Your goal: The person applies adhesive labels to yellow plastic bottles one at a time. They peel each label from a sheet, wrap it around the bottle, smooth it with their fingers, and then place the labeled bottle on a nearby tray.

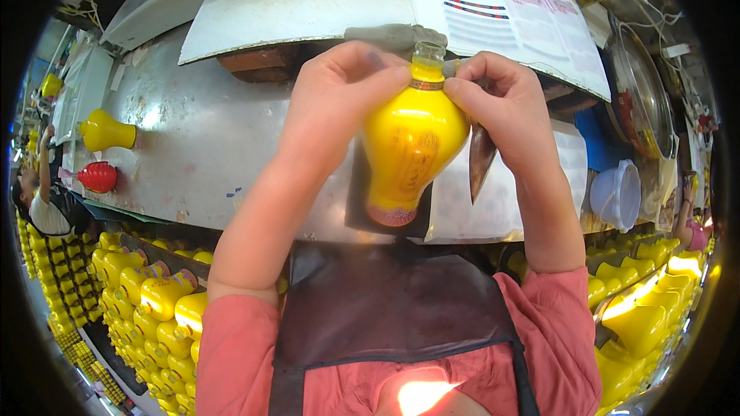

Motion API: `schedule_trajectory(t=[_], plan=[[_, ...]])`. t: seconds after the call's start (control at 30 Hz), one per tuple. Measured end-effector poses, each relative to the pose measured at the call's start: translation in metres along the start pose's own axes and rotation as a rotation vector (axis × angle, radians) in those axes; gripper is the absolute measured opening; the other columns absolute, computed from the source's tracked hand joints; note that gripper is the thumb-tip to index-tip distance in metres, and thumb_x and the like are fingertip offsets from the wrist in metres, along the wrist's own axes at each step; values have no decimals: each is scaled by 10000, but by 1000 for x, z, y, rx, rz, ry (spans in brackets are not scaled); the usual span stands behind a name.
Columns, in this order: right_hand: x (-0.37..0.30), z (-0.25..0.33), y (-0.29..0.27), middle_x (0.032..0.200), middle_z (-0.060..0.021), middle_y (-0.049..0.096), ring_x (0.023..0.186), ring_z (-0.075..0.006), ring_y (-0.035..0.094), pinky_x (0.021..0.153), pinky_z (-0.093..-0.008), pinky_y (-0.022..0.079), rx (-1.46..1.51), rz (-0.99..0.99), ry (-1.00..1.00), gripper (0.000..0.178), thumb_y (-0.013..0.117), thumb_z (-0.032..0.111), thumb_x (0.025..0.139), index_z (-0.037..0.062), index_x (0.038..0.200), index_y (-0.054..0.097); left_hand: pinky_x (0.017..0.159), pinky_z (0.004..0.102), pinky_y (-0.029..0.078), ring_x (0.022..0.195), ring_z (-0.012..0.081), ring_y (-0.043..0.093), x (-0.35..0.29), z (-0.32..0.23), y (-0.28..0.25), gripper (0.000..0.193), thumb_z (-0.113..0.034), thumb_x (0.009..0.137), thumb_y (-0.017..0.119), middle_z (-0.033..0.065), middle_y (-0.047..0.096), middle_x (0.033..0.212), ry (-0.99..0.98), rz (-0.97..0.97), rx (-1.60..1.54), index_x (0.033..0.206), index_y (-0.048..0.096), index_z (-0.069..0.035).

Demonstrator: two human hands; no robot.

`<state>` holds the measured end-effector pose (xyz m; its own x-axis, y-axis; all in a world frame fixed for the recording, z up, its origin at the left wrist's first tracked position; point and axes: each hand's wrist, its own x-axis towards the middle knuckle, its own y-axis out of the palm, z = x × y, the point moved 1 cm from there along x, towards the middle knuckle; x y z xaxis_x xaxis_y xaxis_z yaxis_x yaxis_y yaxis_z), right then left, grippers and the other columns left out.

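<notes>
A glossy yellow bottle (416, 139) with a clear glass neck is in front of me, its neck pointing away. Faint print marks its body, and a purplish pattern rings its base. Around the lower neck runs a narrow dark patterned band (426, 85). My left hand (347, 81) is closed, thumb and fingertips pressed to the band's left side. On the other side, the fingertips of my right hand (501, 88) pinch at the band. A dark pointed blade (481, 162) juts from under my right palm; its handle is hidden. Behind the neck lies a grey cloth-like bundle (378, 36).
Printed decal sheets (493, 11) lie on a raised white board at the back. A yellow bottle (106, 131) and a red ribbed object (97, 177) sit at left. A white bucket (615, 194) stands at right. Yellow bottles (166, 293) crowd both sides below the metal table (200, 123).
</notes>
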<state>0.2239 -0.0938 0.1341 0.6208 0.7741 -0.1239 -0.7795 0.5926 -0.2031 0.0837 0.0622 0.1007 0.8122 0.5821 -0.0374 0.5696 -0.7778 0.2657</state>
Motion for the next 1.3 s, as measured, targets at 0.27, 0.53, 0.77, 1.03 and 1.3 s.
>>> schedule_trajectory(t=[0.27,0.53,0.77,1.03,1.3], plan=[[-24,5,4,718,10,663,582,-20,571,513,-213,448,33,-24,-85,135,727,120,886,12,830,669,842,273,541,892,110,681,-16,-10,-3,131,-93,876,803,74,765,1003,40,79,-42,942,747,6],[-27,4,5,751,47,622,617,-7,531,552,-179,394,-8,-9,-98,104,739,131,903,50,885,675,901,317,526,949,158,682,-14,-14,-13,110,-80,857,794,121,751,1058,39,174,-8,904,759,13],[-21,0,4,745,37,631,618,-14,540,554,-180,406,-6,13,-97,121,751,153,905,49,902,688,941,311,534,974,153,670,-11,-12,-18,80,-50,877,802,106,730,1110,14,211,-39,931,749,-25],[-16,-5,1,716,31,619,537,-18,495,505,-174,370,92,92,-82,119,744,145,923,43,956,692,948,310,528,985,160,669,-13,-12,-15,73,-45,880,794,109,727,1104,22,218,-19,929,744,-25],[-14,2,-10,656,44,581,501,-8,467,478,-177,352,62,7,0,327,623,176,1009,22,1295,664,922,302,547,968,158,677,-16,-11,-12,66,-18,888,771,106,730,1111,29,193,-34,944,737,-12]])
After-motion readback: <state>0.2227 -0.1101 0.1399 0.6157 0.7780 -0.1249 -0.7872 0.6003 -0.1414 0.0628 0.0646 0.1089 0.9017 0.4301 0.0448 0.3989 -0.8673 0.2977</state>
